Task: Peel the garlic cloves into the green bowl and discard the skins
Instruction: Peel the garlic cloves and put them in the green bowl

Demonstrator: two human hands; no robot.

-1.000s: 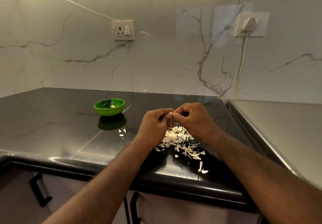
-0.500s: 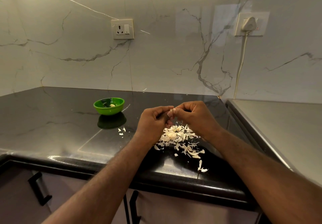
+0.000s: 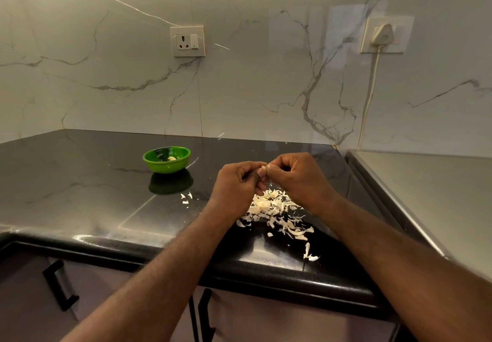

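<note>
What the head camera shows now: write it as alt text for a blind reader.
The left hand and the right hand pinch a garlic clove between them above a pile of pale skins on a black countertop. A green bowl holding a peeled clove stands farther back to the left, apart from the pile.

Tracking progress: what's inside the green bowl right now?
One pale peeled garlic clove lies near the middle of the green bowl. Its near wall hides the front of the floor, so more cloves there cannot be ruled out.
</note>
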